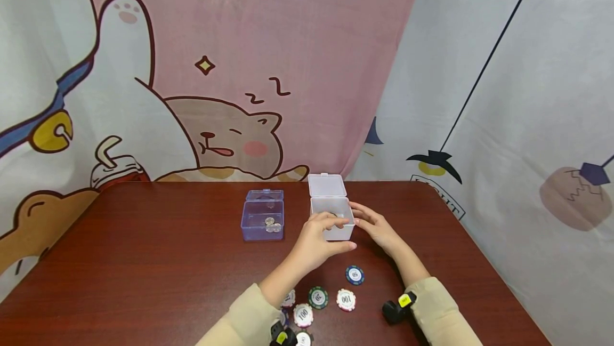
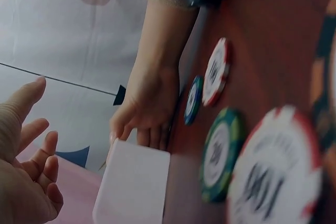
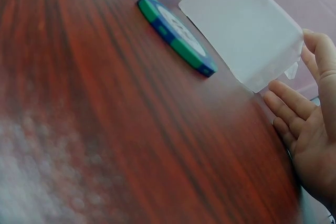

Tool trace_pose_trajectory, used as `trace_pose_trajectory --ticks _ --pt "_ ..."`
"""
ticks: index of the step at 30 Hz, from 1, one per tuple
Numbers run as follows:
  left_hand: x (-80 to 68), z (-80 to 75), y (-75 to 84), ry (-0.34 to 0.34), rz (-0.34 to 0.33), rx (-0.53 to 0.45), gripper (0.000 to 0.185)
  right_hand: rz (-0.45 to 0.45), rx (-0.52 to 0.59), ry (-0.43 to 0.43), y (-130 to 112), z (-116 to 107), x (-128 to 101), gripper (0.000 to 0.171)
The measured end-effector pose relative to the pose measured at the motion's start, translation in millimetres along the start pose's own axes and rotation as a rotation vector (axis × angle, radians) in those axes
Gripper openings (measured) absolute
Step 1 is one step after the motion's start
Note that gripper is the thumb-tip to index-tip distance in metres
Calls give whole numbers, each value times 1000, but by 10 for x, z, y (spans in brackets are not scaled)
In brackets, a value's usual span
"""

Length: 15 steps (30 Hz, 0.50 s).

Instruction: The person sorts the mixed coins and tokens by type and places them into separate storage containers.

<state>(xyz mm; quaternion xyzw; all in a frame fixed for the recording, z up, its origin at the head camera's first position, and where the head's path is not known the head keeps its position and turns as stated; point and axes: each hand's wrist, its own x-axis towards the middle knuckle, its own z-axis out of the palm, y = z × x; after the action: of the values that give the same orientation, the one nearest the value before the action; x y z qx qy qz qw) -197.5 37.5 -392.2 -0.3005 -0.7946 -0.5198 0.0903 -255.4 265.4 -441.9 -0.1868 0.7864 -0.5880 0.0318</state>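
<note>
A white plastic box (image 1: 339, 234) stands with its lid (image 1: 327, 185) raised at the back. My left hand (image 1: 315, 240) is over its front left part, fingers stretched across the opening and thumb apart, with nothing held; the hand hides some of the inside. At the right wall my right hand (image 1: 382, 233) rests its thumb and fingertips against the box, the fingers fairly straight in the right wrist view. Just in front lies a blue-and-green poker chip (image 1: 355, 275). Nearer are a green chip (image 1: 318, 297) and white-and-red chips (image 1: 346, 299), partly covered by my left sleeve.
Left of the white box stands a translucent blue box (image 1: 251, 233), lid up, with several silver coins (image 1: 270, 222) inside. The brown table (image 1: 144, 260) meets a patterned cloth (image 1: 307, 69) at the back.
</note>
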Motion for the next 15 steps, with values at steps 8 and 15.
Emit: trace_pose_trajectory --ticks 8,15 --pt "-107 129 -13 -5 12 26 46 -21 24 -8 12 5 12 48" --pt "-199 239 -64 -10 12 14 43 -19 38 -11 20 9 11 49"
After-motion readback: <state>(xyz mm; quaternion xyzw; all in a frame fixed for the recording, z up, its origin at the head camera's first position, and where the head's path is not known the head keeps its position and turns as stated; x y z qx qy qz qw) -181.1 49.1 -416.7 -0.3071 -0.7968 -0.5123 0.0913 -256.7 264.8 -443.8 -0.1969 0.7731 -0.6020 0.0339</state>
